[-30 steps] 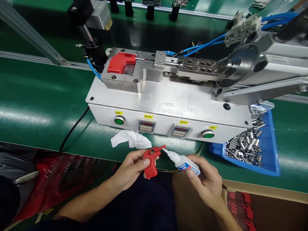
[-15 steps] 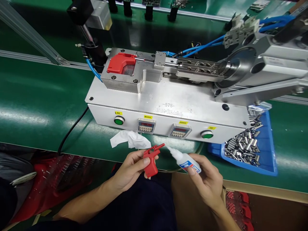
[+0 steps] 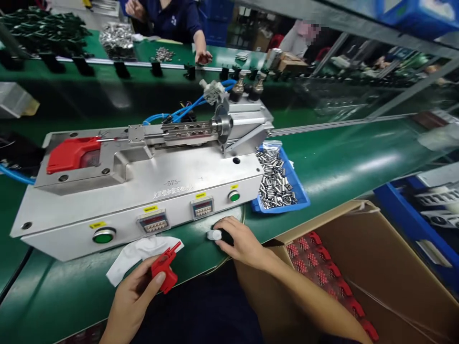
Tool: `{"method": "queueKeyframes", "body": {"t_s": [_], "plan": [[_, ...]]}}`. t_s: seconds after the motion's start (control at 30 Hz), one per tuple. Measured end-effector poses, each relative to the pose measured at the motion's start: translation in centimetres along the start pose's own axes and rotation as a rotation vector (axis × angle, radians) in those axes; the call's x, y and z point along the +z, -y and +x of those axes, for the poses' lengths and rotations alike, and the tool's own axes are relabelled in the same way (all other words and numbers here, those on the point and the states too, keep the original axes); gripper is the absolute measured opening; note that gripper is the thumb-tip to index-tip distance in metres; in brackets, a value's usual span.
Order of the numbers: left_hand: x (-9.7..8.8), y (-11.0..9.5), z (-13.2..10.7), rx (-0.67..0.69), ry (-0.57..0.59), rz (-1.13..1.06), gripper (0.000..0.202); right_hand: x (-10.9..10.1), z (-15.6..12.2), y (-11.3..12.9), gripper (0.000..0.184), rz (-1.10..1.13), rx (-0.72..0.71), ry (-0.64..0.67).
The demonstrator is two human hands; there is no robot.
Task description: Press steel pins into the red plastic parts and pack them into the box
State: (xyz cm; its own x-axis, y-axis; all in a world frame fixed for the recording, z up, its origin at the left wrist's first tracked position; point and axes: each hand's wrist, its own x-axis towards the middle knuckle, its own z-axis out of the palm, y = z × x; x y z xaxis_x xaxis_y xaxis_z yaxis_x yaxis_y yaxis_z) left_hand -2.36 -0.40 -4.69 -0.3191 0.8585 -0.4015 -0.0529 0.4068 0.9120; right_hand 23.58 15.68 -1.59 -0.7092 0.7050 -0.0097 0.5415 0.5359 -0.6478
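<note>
My left hand [image 3: 138,289] is closed on a red pistol-shaped plastic part [image 3: 165,272], thumb on its grip. The part's thin red rod points up and right. My right hand [image 3: 240,239] has its thumb and fingertips around a small white glue bottle [image 3: 214,234], low over the green table before the machine. Only a short, foreshortened piece of the bottle shows. A crumpled white cloth [image 3: 124,260] lies beside my left hand. Behind both hands stands the metal press machine [image 3: 172,177], with a similar red part [image 3: 68,155] seated in its left fixture.
A blue bin [image 3: 301,198] of short metal tubes stands right of the machine. At lower right, an open cardboard box [image 3: 387,248] holds red parts in clear trays. Across the bench, a co-worker's hand [image 3: 203,56] reaches over the table edge.
The view has swung to the right and up. My right hand has carried the glue bottle away from the red part, down toward the table. My left hand still holds the part.
</note>
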Motion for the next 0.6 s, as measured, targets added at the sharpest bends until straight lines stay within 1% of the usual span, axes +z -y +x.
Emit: {"method": "queueKeyframes", "body": {"t_s": [0.07, 0.1, 0.17, 0.2, 0.27, 0.33, 0.4, 0.47, 0.5, 0.57, 0.6], "plan": [[-0.1, -0.5, 0.0, 0.000, -0.002, 0.011, 0.056, -1.6, -0.6, 0.4, 0.036, -0.016, -0.046, 0.039], [-0.2, -0.7, 0.0, -0.007, -0.004, 0.008, 0.058, -2.8, -0.9, 0.7, 0.033, -0.014, -0.075, 0.047], [-0.3, -0.9, 0.1, -0.032, -0.008, -0.014, 0.062, -5.8, -1.2, 0.8, 0.017, -0.012, -0.085, -0.004], [-0.4, -0.8, 0.2, -0.047, -0.009, -0.028, 0.062, -7.5, -1.2, 0.7, 0.013, -0.036, -0.045, -0.058], [-0.6, -0.5, 0.4, -0.058, -0.014, -0.054, 0.061, -10.5, -0.6, -0.2, 0.017, -0.179, 0.150, -0.142], [-0.9, 0.1, 0.5, -0.037, -0.030, -0.075, 0.059, -12.6, 0.8, -1.7, 0.015, -0.353, 0.367, -0.135], [-1.2, 0.9, 0.7, -0.007, -0.031, -0.082, 0.058, -13.5, 2.6, -3.6, 0.012, -0.461, 0.494, -0.062], [-1.8, 1.9, 0.9, 0.014, 0.002, -0.073, 0.056, -13.6, 4.3, -5.2, 0.009, -0.497, 0.536, -0.007], [-2.2, 2.5, 1.0, 0.021, 0.027, -0.063, 0.056, -13.5, 5.0, -5.8, 0.011, -0.511, 0.553, 0.011], [-3.0, 3.4, 1.2, 0.031, 0.074, -0.043, 0.057, -13.5, 5.6, -6.2, 0.013, -0.525, 0.568, 0.029], [-3.3, 3.8, 1.3, 0.035, 0.088, -0.038, 0.058, -13.8, 5.6, -6.0, 0.012, -0.524, 0.562, 0.027]]}}
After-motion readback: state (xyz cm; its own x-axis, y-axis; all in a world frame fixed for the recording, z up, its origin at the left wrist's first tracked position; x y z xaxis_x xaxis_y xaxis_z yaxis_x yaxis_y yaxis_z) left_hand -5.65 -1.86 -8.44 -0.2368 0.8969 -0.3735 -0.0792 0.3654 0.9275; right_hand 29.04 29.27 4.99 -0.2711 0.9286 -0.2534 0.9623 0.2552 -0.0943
